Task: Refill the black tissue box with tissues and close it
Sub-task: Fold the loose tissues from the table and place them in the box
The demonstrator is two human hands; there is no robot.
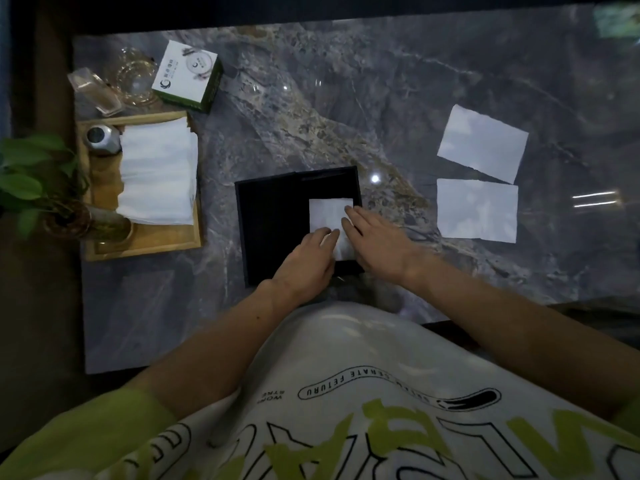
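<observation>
The black tissue box point(270, 223) lies open in the middle of the grey marble table. A folded white tissue point(329, 214) rests inside its right half. My left hand point(308, 263) presses on the tissue's near left corner with loosely bent fingers. My right hand point(377, 244) lies on the tissue's right edge with its fingers straight. Two more folded tissues point(483, 143) point(478, 209) lie flat on the table to the right of the box.
A wooden tray point(145, 245) at the left holds a stack of white tissues point(157, 174) and a small metal canister point(102, 138). Behind it stand a white and green carton point(187, 77) and glassware point(133, 76). A potted plant point(31, 178) sits at the far left.
</observation>
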